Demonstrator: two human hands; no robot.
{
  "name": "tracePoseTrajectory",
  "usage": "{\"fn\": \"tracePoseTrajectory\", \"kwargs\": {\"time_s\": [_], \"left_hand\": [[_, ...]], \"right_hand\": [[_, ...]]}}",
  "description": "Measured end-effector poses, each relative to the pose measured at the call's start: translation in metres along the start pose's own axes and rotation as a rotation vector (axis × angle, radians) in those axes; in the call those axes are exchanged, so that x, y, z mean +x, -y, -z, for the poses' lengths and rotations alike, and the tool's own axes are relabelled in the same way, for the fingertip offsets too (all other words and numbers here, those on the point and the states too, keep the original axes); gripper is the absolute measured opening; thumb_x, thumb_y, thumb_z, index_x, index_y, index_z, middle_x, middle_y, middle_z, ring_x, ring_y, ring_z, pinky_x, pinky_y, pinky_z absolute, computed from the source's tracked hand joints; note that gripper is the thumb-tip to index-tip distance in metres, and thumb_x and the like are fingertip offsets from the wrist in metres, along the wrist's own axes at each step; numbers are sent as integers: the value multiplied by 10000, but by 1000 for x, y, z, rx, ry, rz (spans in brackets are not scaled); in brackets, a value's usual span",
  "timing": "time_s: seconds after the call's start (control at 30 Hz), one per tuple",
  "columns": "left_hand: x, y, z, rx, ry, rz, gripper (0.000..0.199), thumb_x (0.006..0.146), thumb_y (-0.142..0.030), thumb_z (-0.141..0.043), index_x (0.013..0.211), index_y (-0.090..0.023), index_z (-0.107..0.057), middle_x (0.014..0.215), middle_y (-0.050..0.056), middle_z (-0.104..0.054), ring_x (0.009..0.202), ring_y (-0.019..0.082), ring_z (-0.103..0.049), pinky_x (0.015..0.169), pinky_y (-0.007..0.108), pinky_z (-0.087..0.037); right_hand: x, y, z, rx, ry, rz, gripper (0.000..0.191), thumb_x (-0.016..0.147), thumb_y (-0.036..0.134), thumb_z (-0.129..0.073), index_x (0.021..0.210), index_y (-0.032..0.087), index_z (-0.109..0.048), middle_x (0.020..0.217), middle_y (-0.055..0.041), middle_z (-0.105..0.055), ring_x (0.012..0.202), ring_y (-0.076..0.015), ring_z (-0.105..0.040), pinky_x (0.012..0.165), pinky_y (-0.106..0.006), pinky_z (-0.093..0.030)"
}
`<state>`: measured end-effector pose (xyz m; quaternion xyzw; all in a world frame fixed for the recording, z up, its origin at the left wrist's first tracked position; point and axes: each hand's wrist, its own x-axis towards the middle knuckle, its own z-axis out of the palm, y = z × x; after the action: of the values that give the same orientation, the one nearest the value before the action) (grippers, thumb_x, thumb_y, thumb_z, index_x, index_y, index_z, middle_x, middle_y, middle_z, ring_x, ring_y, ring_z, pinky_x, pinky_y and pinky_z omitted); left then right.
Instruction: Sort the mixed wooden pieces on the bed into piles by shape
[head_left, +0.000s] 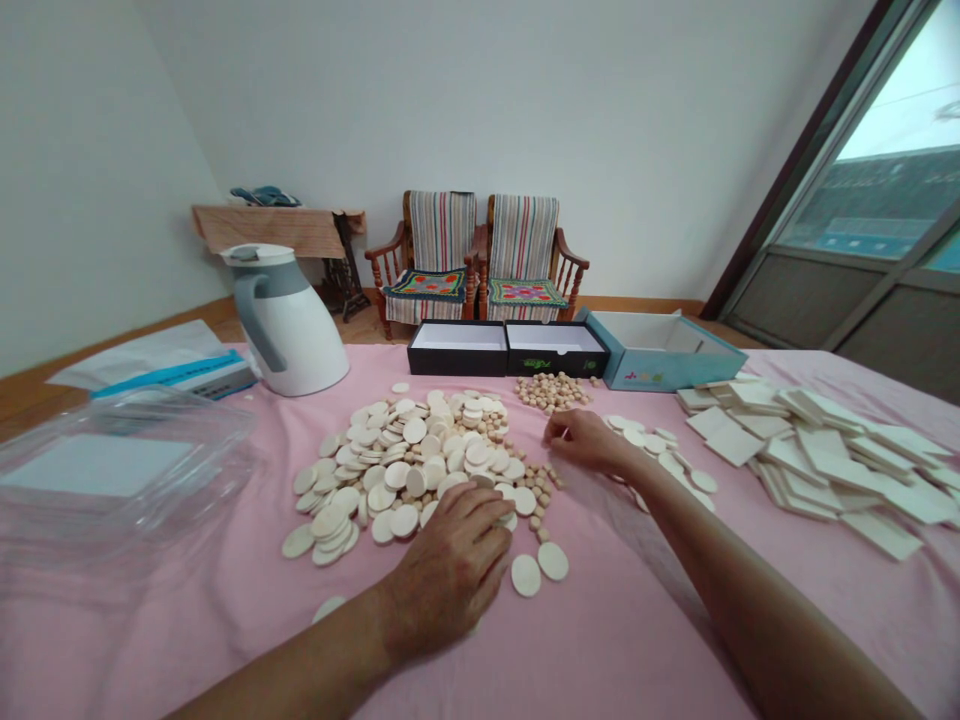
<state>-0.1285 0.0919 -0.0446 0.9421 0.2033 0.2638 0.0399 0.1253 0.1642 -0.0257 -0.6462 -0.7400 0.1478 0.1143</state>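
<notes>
A large heap of pale round wooden discs lies on the pink cloth. My left hand rests palm down on the heap's near edge, fingers curved over several discs. My right hand is to the right of the heap, fingertips pinched on a small pale wooden piece. Small round wooden beads form a pile beyond that hand, and more are strewn between my hands. Further discs lie under my right forearm's side, and thin square wooden tiles are piled at the right.
Two open black box halves and a pale blue box stand at the far edge. A white and grey jug and a transparent plastic container stand at the left. Two striped chairs stand behind the bed-like surface.
</notes>
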Motion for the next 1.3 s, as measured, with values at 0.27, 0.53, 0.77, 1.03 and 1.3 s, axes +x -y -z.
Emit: {"fn": "tracePoseTrajectory", "kwargs": {"time_s": [0.27,0.53,0.77,1.03,1.3], "left_hand": [[-1,1,-2,-3,-1,4,162,883,-139,-515,1006,-156,-619,1163,84,-628,1136,219,-520,1074,452,-364],[1,-1,1,0,-7,-1,150,878,-135,-519,980,-165,-624,1135,85,-640,1115,216,-532,1050,446,-388],[0,0,-1,0,4,5,145,889,-147,-510,980,-163,-621,1161,81,-630,1139,221,-522,1072,450,-363],[1,-1,1,-8,2,3,155,891,-138,-497,974,-167,-625,1147,87,-637,1119,223,-534,1056,468,-383],[1,-1,1,-6,-9,0,160,889,-139,-505,991,-158,-625,1147,90,-638,1127,219,-530,1064,453,-378]], "right_hand": [[-9,20,-2,54,217,99,228,628,63,-553,820,152,-639,807,-42,-670,688,-132,-562,574,-220,-364],[-4,15,-7,47,136,35,164,609,53,-546,716,161,-608,713,-20,-640,634,-122,-533,546,-218,-338],[8,-9,-15,-24,-286,-93,146,668,41,-507,727,162,-564,755,-60,-601,711,-162,-529,632,-254,-367],[1,-2,1,31,-212,0,93,740,113,-498,780,177,-551,797,-51,-620,727,-160,-550,651,-256,-382],[-25,30,18,-120,286,-28,303,675,209,-632,972,167,-584,836,-66,-636,705,-166,-550,590,-258,-360]]}}
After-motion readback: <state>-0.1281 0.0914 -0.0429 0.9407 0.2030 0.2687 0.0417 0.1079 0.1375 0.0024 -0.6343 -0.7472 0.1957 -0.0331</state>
